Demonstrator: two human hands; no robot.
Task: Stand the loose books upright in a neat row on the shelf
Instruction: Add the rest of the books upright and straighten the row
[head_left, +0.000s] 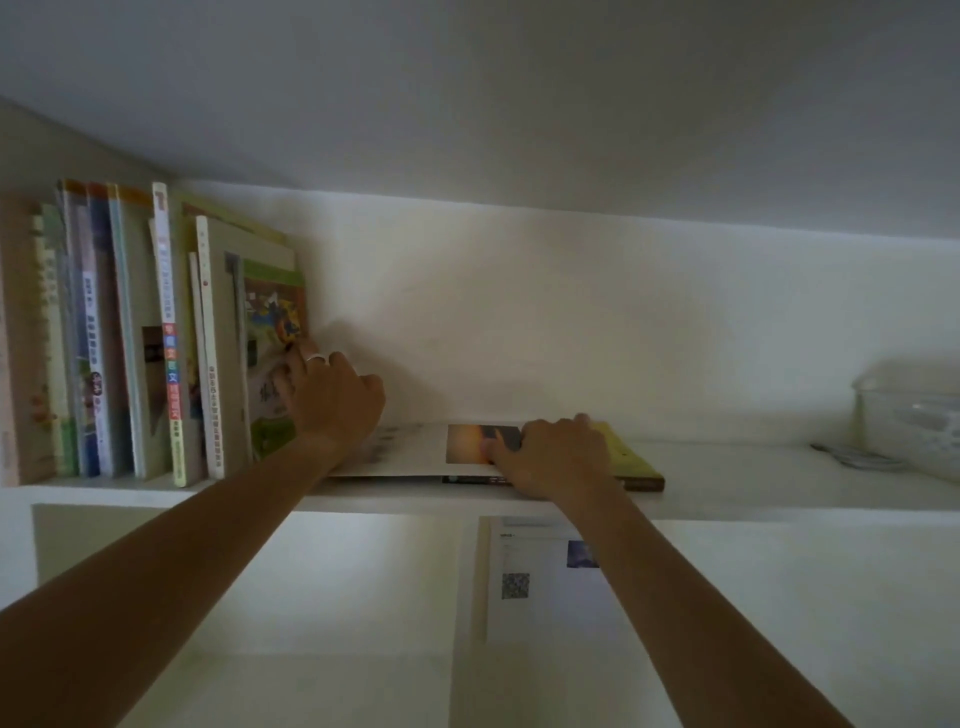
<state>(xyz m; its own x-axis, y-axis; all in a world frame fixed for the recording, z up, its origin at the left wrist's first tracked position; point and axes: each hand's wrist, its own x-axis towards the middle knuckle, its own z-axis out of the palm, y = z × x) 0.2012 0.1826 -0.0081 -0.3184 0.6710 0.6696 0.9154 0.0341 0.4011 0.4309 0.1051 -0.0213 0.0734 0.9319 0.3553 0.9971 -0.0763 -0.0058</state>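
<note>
Books stand in a row (130, 338) at the left end of a white shelf (727, 501). Their thin spines are orange, blue, white, red and cream. The last book in the row is a green and orange picture book (270, 332). It leans a little against the ones beside it.

The left hand (332, 397) is up against this picture book. Its fingers are curled around the book's outer edge, and they grip it low down. One finger wears a silver ring (315, 357).

More books lie flat on the shelf, just to the right of the row. The top one is a white book with an orange and dark picture (415, 449) on its cover. Under it is a yellow book (631, 457) that sticks out to the right.

The right hand (558, 454) rests on top of this flat pile. Its thumb is on the picture. Its fingers are bent over the far side of the pile, and they hold the books there.

A clear plastic box (914, 415) sits far off at the right end of the shelf. Below the shelf, a white paper with a small square code (524, 577) is stuck on a panel.
</note>
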